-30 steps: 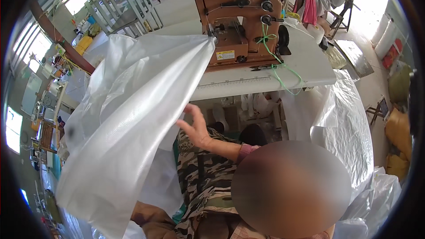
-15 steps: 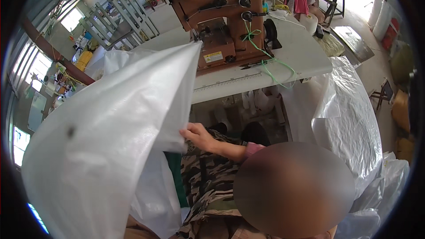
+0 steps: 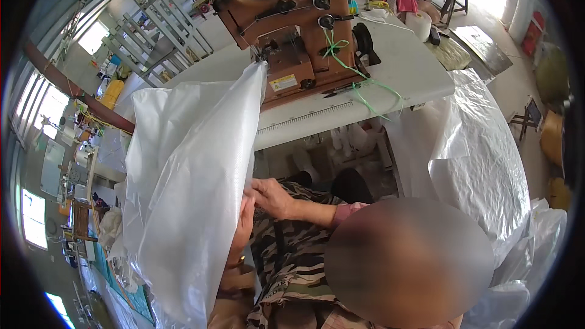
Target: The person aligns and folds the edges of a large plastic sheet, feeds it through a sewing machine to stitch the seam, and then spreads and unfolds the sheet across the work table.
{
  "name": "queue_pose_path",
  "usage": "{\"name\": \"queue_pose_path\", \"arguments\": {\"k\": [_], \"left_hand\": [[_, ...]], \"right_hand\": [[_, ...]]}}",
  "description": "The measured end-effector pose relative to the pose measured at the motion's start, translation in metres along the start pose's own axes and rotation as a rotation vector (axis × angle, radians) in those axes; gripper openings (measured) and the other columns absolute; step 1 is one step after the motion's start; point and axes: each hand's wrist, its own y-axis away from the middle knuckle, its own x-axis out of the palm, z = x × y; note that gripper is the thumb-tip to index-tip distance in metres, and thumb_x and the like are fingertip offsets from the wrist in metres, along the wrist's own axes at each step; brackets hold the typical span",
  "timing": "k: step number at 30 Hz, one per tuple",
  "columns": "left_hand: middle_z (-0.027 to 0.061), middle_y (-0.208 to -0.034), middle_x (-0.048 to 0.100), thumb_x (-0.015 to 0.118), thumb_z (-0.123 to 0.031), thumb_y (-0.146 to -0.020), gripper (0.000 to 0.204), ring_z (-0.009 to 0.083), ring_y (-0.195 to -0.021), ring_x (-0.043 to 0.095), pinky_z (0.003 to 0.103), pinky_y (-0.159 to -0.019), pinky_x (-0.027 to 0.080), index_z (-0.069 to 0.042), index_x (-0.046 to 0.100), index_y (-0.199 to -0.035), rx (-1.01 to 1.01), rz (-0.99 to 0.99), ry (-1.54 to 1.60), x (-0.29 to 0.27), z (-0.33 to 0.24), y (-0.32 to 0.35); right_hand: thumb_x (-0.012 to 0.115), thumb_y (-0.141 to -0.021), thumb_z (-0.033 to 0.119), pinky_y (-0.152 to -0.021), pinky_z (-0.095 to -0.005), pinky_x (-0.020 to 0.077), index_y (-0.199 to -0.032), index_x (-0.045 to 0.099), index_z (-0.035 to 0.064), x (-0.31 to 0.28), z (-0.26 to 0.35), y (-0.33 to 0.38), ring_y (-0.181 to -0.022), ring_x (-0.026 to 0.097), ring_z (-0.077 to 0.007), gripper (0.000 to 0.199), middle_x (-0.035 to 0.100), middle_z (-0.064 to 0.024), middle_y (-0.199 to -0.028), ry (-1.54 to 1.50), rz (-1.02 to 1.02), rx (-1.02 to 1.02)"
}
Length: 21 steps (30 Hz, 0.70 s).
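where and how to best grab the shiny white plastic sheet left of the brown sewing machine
The thin, shiny white plastic sheet is likely best pinched along its long right edge, coming from the right: it drapes limply, and that edge faces the right hand and left hand.

1. The right hand [image 3: 272, 198] curls its fingers [image 3: 261, 186] inward; its forearm [image 3: 312, 211] stretches leftward.
2. The left hand [image 3: 243, 224], partly hidden, points upward, its visible fingers close beside the right hand.
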Motion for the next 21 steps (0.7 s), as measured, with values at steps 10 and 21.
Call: {"name": "queue_pose_path", "arguments": {"k": [10,21], "left_hand": [[0.0093,-0.111,0.07,0.076,-0.018,-0.083,0.034,0.0257,-0.102,0.065,0.04,-0.089,0.05,-0.008,0.069,-0.115,-0.34,-0.242,0.537,0.054,0.034,-0.053],[0.0099,-0.111,0.069,0.075,-0.018,-0.084,0.035,0.0259,-0.103,0.065,0.04,-0.09,0.05,-0.008,0.068,-0.116,-0.332,-0.303,0.393,0.049,0.078,-0.104]], "right_hand": [[0.056,-0.096,0.019,-0.072,-0.0471,0.0498,-0.096,0.057,0.0025,-0.038,0.026,0.007,-0.083,0.06,-0.0422,0.016,0.062,-0.0194,-0.086,0.068,0.145,-0.096],[0.062,-0.082,0.013,-0.081,-0.0389,0.0386,-0.084,0.068,0.0096,-0.155,0.05,-0.173,-0.093,0.059,-0.0273,0.008,0.066,-0.0103,-0.09,1.198,-0.411,-0.368]]}}
